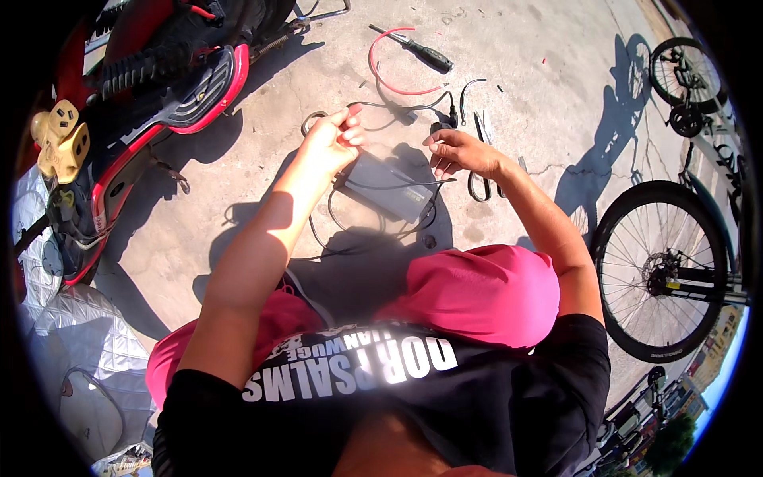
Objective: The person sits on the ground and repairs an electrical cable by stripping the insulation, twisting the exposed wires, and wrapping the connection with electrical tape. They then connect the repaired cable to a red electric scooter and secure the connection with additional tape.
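Note:
My left hand is closed, thumb and fingertips pinched at the end of a thin black cable. That cable runs right to a black plug. My right hand hovers beside the plug with its fingers bent together; what they hold, if anything, is too small to make out. Between and below both hands, a dark flat rectangular box lies on the ground, with thin black leads looping around it. Just right of my right hand are a pair of scissors-like tools, partly hidden by it.
A black-handled screwdriver and a curved red tube lie farther off on the concrete. At left stands a red and black scooter with a yellow socket adapter on it. Bicycles, one with a large wheel, stand at right.

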The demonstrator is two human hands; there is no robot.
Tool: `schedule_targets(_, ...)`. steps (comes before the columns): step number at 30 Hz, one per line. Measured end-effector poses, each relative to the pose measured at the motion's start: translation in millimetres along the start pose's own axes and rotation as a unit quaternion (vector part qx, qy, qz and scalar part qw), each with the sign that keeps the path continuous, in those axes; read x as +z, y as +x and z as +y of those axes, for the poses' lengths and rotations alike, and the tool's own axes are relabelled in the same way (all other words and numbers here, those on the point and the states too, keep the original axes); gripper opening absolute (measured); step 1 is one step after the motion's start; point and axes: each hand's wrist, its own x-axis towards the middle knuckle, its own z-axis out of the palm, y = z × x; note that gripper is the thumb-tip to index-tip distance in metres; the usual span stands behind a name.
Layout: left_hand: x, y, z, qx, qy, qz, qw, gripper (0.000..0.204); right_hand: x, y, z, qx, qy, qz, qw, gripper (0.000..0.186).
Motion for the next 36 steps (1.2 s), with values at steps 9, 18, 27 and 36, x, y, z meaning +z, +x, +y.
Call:
schedule_targets(9,-26.6,-16.1,-5.1,0.018,0.081,-0.042,0.996,0.024,-44.0,68.0,-35.3,-0.196,0.679,0.173,0.686,0.035)
schedule_targets(18,22.7,-58.8,67.2,0.475,0.601,0.081,0.638,0.023,6.0,-34.9,-218.5,-0.274,0.29,0.079,0.914,0.041)
schedule_targets(27,72.1,-84.1,182.3,0.675,0.565,-0.03,0.474,0.055,73.4,10.0,-270.6,-0.206,0.105,-0.196,0.953,0.018)
schedule_targets(36,93.8,-125.9,153.0,0.454,0.508,-0.068,0.729,0.025,137.6,46.1,-218.6,-0.329,0.242,-0.086,0.909,0.038)
